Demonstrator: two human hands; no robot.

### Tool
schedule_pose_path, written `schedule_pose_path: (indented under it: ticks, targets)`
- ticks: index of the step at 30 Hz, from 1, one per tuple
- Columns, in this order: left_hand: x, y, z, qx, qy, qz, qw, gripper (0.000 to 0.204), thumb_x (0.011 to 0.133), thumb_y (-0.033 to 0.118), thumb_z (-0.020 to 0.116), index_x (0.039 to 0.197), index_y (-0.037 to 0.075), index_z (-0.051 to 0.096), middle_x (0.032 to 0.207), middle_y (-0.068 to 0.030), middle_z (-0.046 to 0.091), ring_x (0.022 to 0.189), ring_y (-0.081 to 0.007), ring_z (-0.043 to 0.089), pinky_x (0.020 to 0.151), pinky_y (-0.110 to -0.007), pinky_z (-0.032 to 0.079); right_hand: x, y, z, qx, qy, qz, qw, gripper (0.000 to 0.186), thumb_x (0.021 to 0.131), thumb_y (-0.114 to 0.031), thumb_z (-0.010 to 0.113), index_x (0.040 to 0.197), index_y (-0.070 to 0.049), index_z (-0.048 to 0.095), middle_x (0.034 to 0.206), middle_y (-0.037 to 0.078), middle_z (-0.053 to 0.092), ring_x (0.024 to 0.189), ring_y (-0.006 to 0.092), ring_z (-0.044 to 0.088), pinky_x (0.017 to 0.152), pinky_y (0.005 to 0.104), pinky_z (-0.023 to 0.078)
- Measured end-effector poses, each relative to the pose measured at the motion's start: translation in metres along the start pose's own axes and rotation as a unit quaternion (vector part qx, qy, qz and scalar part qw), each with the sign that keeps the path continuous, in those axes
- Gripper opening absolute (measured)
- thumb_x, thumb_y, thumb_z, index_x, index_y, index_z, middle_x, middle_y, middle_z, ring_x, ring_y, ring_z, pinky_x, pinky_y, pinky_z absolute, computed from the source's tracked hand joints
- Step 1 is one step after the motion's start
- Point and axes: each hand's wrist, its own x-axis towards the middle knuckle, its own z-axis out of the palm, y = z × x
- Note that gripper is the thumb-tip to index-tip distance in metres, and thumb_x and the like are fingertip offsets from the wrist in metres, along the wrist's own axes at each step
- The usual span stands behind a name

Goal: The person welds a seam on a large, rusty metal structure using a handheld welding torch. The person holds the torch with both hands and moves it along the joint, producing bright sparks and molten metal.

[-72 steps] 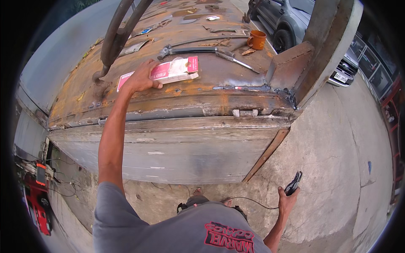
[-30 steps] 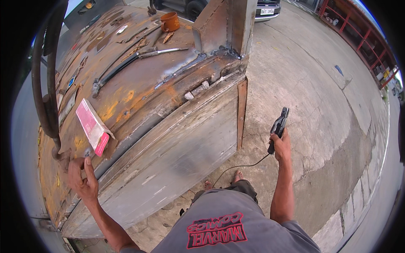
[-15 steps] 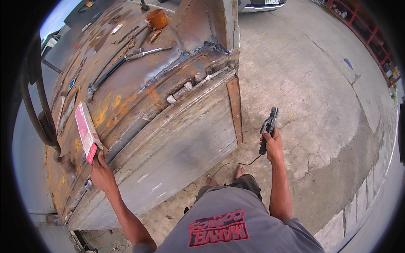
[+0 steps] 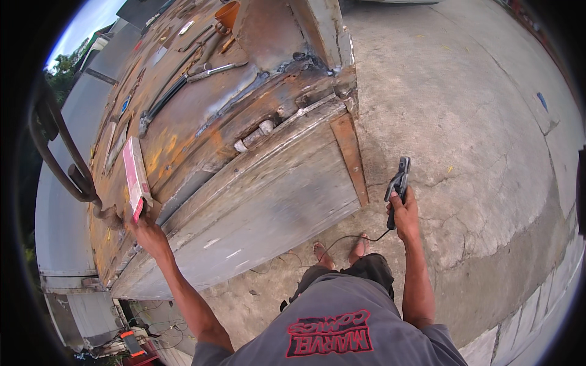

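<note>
At the left, my left hand (image 4: 148, 236) is closed at the near end of a long pink-and-white carton (image 4: 135, 168). The carton lies on the rusty metal surface, its opened pink flap by my fingers; the fingertips are partly hidden there. Out to the right, over the concrete, my right hand (image 4: 406, 216) grips the black handle of a welding electrode holder (image 4: 399, 178). Its jaws point away from me, and no rod shows in them. From the handle a thin dark cable (image 4: 353, 236) runs down toward my feet.
On the rusty metal panel (image 4: 177, 131) lie a hammer (image 4: 162, 104) and several tools, with an orange mug (image 4: 227, 16) farther back. A bent steel bar (image 4: 66, 155) rises at the left. An upright metal post (image 4: 329, 36) stands at the panel's far corner. Cables lie at lower left.
My view has shifted, so the panel and tools sit differently in the picture. My left fingers have come further over the carton's open end. My right hand still holds the electrode holder.
</note>
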Motion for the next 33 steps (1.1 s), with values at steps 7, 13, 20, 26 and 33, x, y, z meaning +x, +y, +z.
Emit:
schedule_pose_path:
  ticks: [7, 13, 20, 26, 33]
  targets:
    - [0.006, -0.020, 0.016, 0.055, 0.039, 0.034, 0.997, 0.017, 0.108, 0.004, 0.061, 0.119, -0.008, 0.065, 0.153, -0.0276, 0.057, 0.122, -0.0501, 0.068, 0.092, -0.053, 0.060, -0.004, -0.004, -0.006, -0.042, -0.018, -0.021, 0.999, 0.021, 0.112, -0.016, 0.064, 0.129, -0.005, 0.059, 0.092, 0.002, 0.064, 0.076, 0.0110, 0.062, 0.068, 0.0299, 0.054]
    - [-0.012, -0.018, 0.016, 0.070, 0.139, 0.096, 0.983, 0.011, 0.109, 0.006, 0.063, 0.108, -0.005, 0.063, 0.162, -0.0248, 0.053, 0.129, -0.0477, 0.066, 0.098, -0.051, 0.058, -0.031, 0.010, -0.010, -0.036, 0.000, -0.054, 0.998, 0.024, 0.112, -0.019, 0.064, 0.130, -0.003, 0.059, 0.086, 0.002, 0.062, 0.071, 0.0112, 0.058, 0.064, 0.0303, 0.050]
    - [-0.054, -0.019, -0.007, 0.098, 0.195, 0.134, 0.967, 0.012, 0.106, 0.012, 0.073, 0.109, 0.002, 0.067, 0.162, -0.0190, 0.056, 0.139, -0.0343, 0.061, 0.112, -0.052, 0.051, -0.080, 0.015, -0.014, -0.057, -0.010, -0.046, 0.997, 0.026, 0.111, -0.016, 0.065, 0.133, -0.003, 0.057, 0.091, 0.001, 0.062, 0.076, 0.0105, 0.061, 0.068, 0.0296, 0.053]
    - [-0.098, -0.012, -0.057, 0.024, 0.214, 0.177, 0.960, 0.018, 0.106, 0.004, 0.070, 0.120, 0.005, 0.060, 0.155, -0.0193, 0.062, 0.143, -0.0347, 0.058, 0.121, -0.056, 0.046, -0.112, 0.019, -0.017, -0.052, -0.011, -0.029, 0.998, 0.022, 0.111, -0.014, 0.064, 0.129, -0.005, 0.057, 0.090, 0.001, 0.061, 0.077, 0.0103, 0.060, 0.070, 0.0299, 0.052]
    - [-0.149, 0.009, -0.151, -0.141, 0.220, 0.258, 0.930, 0.024, 0.115, 0.004, 0.048, 0.139, 0.007, 0.046, 0.140, -0.0232, 0.070, 0.131, -0.0389, 0.069, 0.119, -0.063, 0.050, -0.116, 0.016, -0.028, -0.062, -0.047, -0.052, 0.996, 0.027, 0.111, -0.020, 0.064, 0.131, -0.003, 0.057, 0.086, 0.004, 0.065, 0.075, 0.0139, 0.062, 0.070, 0.0337, 0.053]
